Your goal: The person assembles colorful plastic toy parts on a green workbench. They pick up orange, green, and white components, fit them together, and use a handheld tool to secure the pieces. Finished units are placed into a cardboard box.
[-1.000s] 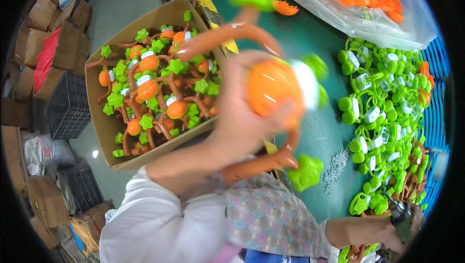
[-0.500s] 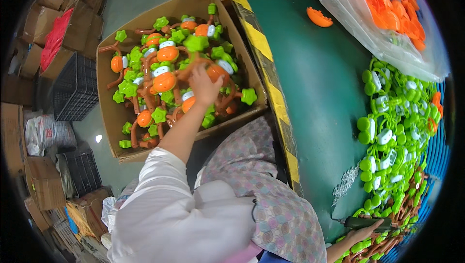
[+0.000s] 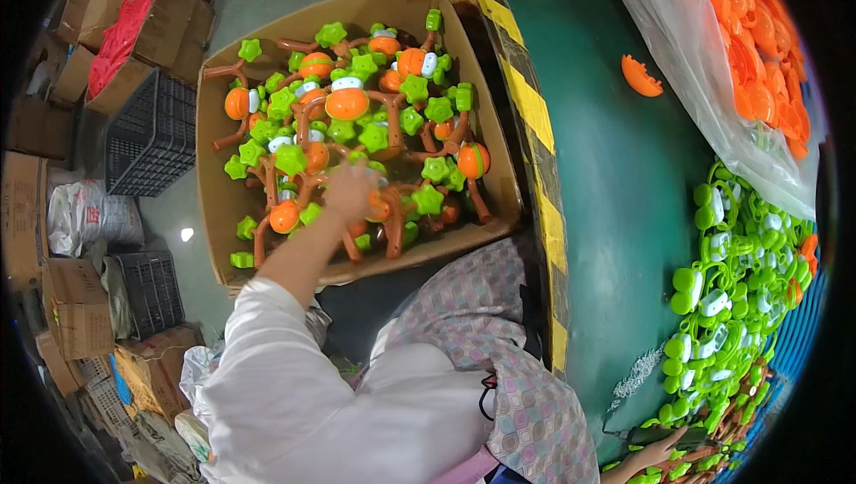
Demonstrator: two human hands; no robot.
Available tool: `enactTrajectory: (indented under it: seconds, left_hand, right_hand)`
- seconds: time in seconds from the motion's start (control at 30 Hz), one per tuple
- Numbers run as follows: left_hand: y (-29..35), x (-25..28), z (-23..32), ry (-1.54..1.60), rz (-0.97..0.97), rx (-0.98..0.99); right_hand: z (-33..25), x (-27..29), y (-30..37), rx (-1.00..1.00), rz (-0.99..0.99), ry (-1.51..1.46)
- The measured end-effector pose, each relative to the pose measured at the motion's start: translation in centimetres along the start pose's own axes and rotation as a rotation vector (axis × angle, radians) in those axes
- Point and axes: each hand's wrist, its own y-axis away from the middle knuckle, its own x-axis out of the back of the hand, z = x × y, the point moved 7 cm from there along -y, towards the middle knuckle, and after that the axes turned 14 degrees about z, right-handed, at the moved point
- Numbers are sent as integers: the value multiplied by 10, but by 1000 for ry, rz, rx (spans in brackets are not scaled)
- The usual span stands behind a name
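Note:
My left hand, smeared by motion, reaches into a cardboard box on the left. Its fingers are among plastic toys with orange round bodies, white parts, brown arms and green stars; whether they grip one I cannot make out. One such toy lies on the heap just beyond the hand. At the lower right my right hand is closed on a dark electric screwdriver, its thin bit pointing left over the green table. Close to the bit lies a small heap of silvery bits, probably screws.
Green and white plastic parts pile up along the table's right side, with brown pieces nearer me. A clear bag of orange shells stands at the back right; one orange shell lies loose. Black crates and cartons stand at far left.
My left hand has drawn back toward me and left, off the orange and brown toy it was holding. My right hand still has the screwdriver. The whole view has shifted slightly.

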Motion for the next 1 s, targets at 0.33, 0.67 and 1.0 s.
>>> enactTrajectory:
  seconds: [0.33,0.67,1.0]
  left_hand:
    - [-16,66,3,191,415,449]
    - [0,-33,88,220,37,82]
    - [-39,-37,-169,155,521,762]
  right_hand:
    - [36,-4,-32,118,-127,143]
    - [30,-10,-21,-38,-107,59]
    - [44,-13,-39,39,-140,111]
